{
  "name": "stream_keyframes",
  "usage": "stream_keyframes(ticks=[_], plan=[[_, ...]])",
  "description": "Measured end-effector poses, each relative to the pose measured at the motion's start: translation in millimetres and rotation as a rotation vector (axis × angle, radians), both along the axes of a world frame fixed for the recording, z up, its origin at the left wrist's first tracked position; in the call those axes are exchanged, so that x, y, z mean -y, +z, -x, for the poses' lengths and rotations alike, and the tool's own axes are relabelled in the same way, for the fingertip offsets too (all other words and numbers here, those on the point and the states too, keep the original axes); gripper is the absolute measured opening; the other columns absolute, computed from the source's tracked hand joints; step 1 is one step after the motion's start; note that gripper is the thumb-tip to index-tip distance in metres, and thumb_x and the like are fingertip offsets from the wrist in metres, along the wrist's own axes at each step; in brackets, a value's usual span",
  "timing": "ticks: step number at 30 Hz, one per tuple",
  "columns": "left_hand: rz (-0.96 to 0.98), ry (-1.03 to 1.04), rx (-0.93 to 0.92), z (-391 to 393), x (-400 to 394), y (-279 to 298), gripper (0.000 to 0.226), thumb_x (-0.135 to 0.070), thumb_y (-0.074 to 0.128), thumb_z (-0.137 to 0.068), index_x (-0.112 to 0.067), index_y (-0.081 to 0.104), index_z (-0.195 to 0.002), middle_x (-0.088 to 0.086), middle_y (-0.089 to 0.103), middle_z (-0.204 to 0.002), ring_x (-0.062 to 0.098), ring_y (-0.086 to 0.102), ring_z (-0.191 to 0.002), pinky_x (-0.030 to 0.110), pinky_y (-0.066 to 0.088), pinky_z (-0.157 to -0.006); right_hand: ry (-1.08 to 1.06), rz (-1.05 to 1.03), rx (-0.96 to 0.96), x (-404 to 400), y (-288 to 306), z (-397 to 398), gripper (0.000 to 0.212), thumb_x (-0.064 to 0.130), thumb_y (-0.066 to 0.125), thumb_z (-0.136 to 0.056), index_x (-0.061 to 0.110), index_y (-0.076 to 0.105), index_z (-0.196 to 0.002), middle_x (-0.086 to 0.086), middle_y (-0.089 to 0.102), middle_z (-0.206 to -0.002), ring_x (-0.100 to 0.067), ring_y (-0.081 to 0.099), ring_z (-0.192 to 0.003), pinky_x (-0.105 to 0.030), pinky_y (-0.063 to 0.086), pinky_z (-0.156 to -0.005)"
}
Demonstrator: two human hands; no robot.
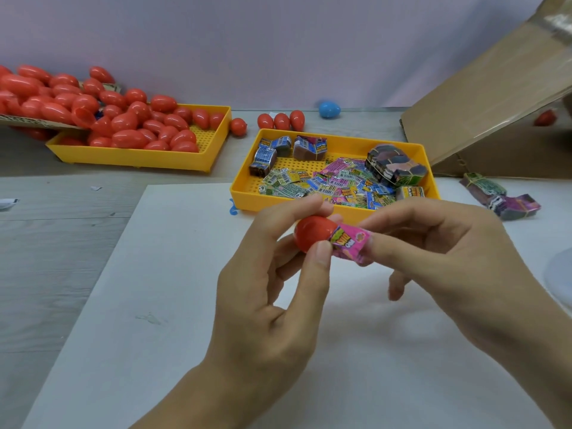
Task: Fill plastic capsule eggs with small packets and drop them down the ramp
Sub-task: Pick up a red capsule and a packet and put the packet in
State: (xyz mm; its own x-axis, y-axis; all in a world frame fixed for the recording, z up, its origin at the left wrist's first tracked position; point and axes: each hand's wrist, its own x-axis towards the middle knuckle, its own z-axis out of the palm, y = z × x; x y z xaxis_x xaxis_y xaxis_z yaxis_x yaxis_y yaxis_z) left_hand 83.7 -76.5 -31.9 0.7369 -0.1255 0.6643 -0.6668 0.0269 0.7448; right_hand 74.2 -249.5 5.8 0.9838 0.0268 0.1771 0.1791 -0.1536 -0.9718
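Both hands meet over a white sheet on the bench. Left hand grips a red egg half with thumb and fingers. Right hand pinches a pink packet at the egg's open mouth. Just behind the hands sits a yellow tray of packets. Far left of the hands, another yellow tray holds many red eggs. Far right rises the cardboard ramp

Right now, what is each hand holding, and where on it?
Left hand grips the red egg half around its open rim. Right hand pinches the pink packet by its outer end, its other end at the egg's opening.
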Motion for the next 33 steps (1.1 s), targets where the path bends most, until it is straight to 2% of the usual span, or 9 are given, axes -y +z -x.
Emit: stream_keyframes(ticks=[5, 11, 16, 19, 22, 25, 27, 30, 33], plan=[[-0.09, 0.021, 0.053, 1, -2, -3, 0.032, -0.011, 0.053, -0.098, -0.015, 0.051, -0.13, 0.008, 0.06, -0.124, 0.033, 0.065, -0.115, 0.031, 0.055, -0.092, -0.048, 0.145, 0.03, -3, -2, 3, 0.015, 0.038, 0.076, -0.068, 0.028, 0.076, -0.078, 0.003, 0.071, -0.064, -0.011, 0.067, -0.056, -0.019, 0.045, -0.039], [-0.114, 0.069, 0.071, -2, -3, -4, 0.032, -0.01, 0.055, -0.098, -0.013, 0.051, -0.13, 0.01, 0.059, -0.123, 0.033, 0.065, -0.114, 0.033, 0.056, -0.092, 0.037, -0.051, -0.118, -1, 3, 1, 0.01, 0.027, 0.075, -0.07, 0.024, 0.079, -0.079, -0.003, 0.071, -0.068, -0.015, 0.067, -0.055, -0.022, 0.041, -0.038], [-0.152, 0.079, 0.086, -2, -4, -4, 0.032, -0.011, 0.056, -0.097, -0.011, 0.052, -0.129, 0.01, 0.06, -0.122, 0.033, 0.065, -0.114, 0.033, 0.056, -0.091, -0.021, 0.116, -0.07, -8, 0, 5, 0.012, 0.032, 0.067, -0.079, 0.03, 0.077, -0.083, 0.005, 0.072, -0.067, -0.015, 0.069, -0.052, -0.024, 0.044, -0.036], [-0.18, 0.097, 0.119, -2, -4, -6, 0.031, -0.009, 0.057, -0.096, -0.008, 0.054, -0.128, 0.012, 0.06, -0.122, 0.034, 0.065, -0.113, 0.039, 0.057, -0.089, -0.049, 0.154, -0.044, -8, -2, 5, 0.009, 0.024, 0.075, -0.085, 0.025, 0.078, -0.077, 0.006, 0.071, -0.063, -0.012, 0.066, -0.047, -0.017, 0.042, -0.039], [-0.18, 0.09, 0.119, -1, -4, -8, 0.033, -0.009, 0.057, -0.097, -0.007, 0.053, -0.129, 0.009, 0.06, -0.122, 0.034, 0.065, -0.114, 0.04, 0.057, -0.089, -0.115, 0.241, 0.014, -11, -3, 7, 0.008, 0.029, 0.073, -0.08, 0.028, 0.077, -0.072, 0.012, 0.068, -0.059, -0.006, 0.061, -0.042, -0.009, 0.039, -0.042], [-0.155, 0.059, 0.09, 0, -3, -7, 0.033, -0.013, 0.057, -0.097, -0.01, 0.052, -0.129, 0.004, 0.06, -0.123, 0.033, 0.065, -0.115, 0.037, 0.057, -0.09, -0.118, 0.28, 0.028, -14, -4, 8, 0.007, 0.028, 0.073, -0.08, 0.03, 0.076, -0.074, 0.014, 0.068, -0.061, -0.006, 0.064, -0.046, -0.009, 0.04, -0.044], [-0.104, 0.018, 0.042, 1, -2, -6, 0.035, -0.011, 0.057, -0.096, -0.014, 0.052, -0.13, 0.004, 0.061, -0.122, 0.031, 0.066, -0.114, 0.034, 0.057, -0.091, -0.095, 0.245, 0.009, -12, -3, 7, 0.008, 0.025, 0.073, -0.081, 0.026, 0.077, -0.075, 0.013, 0.068, -0.059, -0.005, 0.062, -0.043, -0.01, 0.039, -0.042], [-0.023, -0.028, -0.011, 0, -1, -5, 0.034, -0.009, 0.055, -0.096, -0.015, 0.052, -0.129, 0.002, 0.063, -0.12, 0.025, 0.068, -0.112, 0.029, 0.055, -0.092, -0.02, 0.115, -0.073, -8, 0, 4, 0.004, 0.022, 0.079, -0.082, 0.022, 0.079, -0.078, 0.002, 0.072, -0.065, -0.011, 0.066, -0.049, -0.02, 0.042, -0.04], [0.013, -0.047, -0.027, -2, -1, -3, 0.032, -0.008, 0.053, -0.097, -0.012, 0.052, -0.129, 0.001, 0.063, -0.119, 0.021, 0.069, -0.111, 0.026, 0.055, -0.091, 0.09, 0.014, -0.165, -4, 3, 3, 0.013, 0.024, 0.068, -0.077, 0.022, 0.08, -0.082, -0.002, 0.075, -0.076, -0.014, 0.069, -0.059, -0.022, 0.042, -0.04]])
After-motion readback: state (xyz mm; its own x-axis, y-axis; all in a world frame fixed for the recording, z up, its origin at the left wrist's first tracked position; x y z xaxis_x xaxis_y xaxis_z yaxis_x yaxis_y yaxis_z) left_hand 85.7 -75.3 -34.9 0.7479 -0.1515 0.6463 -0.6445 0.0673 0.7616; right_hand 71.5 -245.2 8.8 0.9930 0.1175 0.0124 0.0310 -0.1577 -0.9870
